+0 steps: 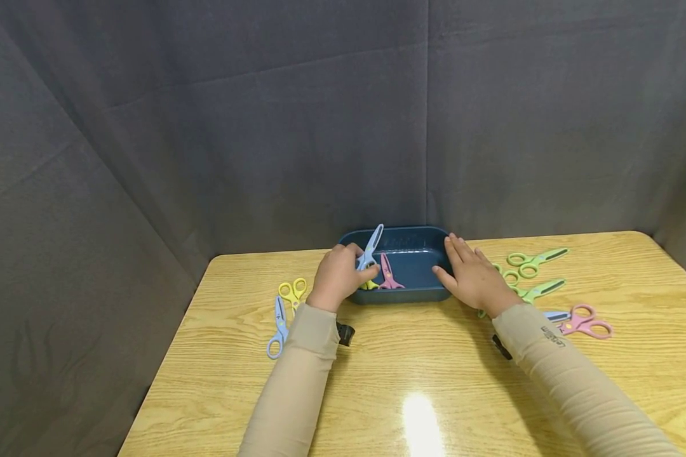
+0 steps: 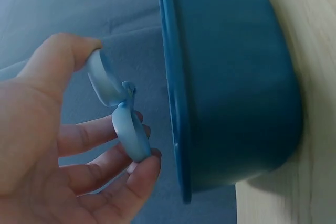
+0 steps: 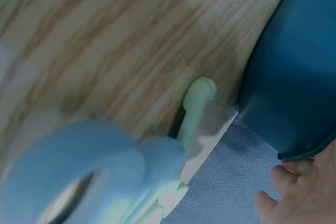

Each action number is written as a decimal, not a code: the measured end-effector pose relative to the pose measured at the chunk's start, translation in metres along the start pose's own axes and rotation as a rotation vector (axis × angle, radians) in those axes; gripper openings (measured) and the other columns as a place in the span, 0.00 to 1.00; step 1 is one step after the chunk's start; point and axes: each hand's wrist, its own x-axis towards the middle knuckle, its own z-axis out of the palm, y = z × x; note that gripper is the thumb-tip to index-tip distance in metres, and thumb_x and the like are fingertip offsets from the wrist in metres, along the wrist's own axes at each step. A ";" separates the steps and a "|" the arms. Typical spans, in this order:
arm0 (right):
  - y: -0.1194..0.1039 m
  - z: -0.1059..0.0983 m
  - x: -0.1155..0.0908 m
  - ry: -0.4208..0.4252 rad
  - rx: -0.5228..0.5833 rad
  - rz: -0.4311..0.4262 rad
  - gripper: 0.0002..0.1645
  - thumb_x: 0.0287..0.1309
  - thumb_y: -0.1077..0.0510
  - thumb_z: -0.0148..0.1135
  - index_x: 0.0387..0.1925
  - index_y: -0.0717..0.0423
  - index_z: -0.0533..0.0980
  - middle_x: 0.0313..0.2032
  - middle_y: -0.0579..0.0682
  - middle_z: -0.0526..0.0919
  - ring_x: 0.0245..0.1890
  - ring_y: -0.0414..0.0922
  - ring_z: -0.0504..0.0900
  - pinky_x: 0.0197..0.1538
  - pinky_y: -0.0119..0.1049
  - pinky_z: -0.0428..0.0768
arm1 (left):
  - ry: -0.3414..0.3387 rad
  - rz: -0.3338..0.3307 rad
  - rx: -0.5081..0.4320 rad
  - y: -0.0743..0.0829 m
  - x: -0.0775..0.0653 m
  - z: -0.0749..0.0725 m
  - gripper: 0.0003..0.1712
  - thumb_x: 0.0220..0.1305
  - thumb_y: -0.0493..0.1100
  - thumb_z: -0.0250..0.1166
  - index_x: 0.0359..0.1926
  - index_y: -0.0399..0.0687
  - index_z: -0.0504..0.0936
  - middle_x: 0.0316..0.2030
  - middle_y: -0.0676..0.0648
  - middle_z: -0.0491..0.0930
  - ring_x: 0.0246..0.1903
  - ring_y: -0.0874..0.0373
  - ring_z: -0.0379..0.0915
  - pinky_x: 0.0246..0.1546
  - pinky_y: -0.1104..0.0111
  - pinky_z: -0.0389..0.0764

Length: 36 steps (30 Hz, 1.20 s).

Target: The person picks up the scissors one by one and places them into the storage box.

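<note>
My left hand [image 1: 338, 274] pinches a pair of light blue scissors [image 1: 369, 249] by the handle loops, blades pointing up, over the left end of a dark blue plastic box [image 1: 417, 296]. The left wrist view has thumb and fingers on the two loops [image 2: 131, 135], beside the box's outer wall [image 2: 231, 87]. Inside the box lie pink scissors [image 1: 389, 273] and a yellow-green pair [image 1: 369, 285], partly hidden by my left hand. At the box's right end, my right hand [image 1: 471, 276] rests on the rim with fingers extended and thumb spread over the inside.
Left of the box are yellow scissors [image 1: 293, 293] and blue scissors [image 1: 280, 327] on the wooden table [image 1: 377, 393]. Several green scissors [image 1: 537, 259], pink scissors [image 1: 585, 322] and a blue pair [image 1: 557, 315] lie right, partly behind my right arm. A grey curtain [image 1: 297, 127] hangs behind.
</note>
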 end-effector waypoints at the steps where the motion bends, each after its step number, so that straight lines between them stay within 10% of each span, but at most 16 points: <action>1: 0.000 0.000 0.000 0.001 -0.002 -0.001 0.48 0.78 0.38 0.40 0.79 0.68 0.40 0.79 0.65 0.38 0.79 0.62 0.40 0.76 0.61 0.42 | -0.003 0.003 0.002 0.001 0.001 0.001 0.26 0.64 0.55 0.71 0.51 0.36 0.84 0.34 0.44 0.78 0.29 0.53 0.71 0.29 0.65 0.73; 18: -0.002 -0.001 -0.001 0.019 -0.004 -0.007 0.47 0.78 0.39 0.41 0.79 0.69 0.41 0.79 0.66 0.40 0.78 0.63 0.42 0.76 0.61 0.44 | -0.031 -0.059 0.139 0.016 0.011 0.022 0.25 0.63 0.60 0.71 0.31 0.41 0.80 0.29 0.44 0.78 0.34 0.50 0.75 0.39 0.58 0.77; 36: 0.001 0.001 0.000 0.014 0.010 -0.004 0.47 0.78 0.39 0.41 0.79 0.68 0.40 0.79 0.64 0.39 0.79 0.62 0.41 0.76 0.60 0.43 | -0.119 -0.214 0.189 0.020 0.014 0.044 0.28 0.63 0.64 0.69 0.38 0.41 0.87 0.46 0.38 0.84 0.46 0.38 0.80 0.49 0.50 0.81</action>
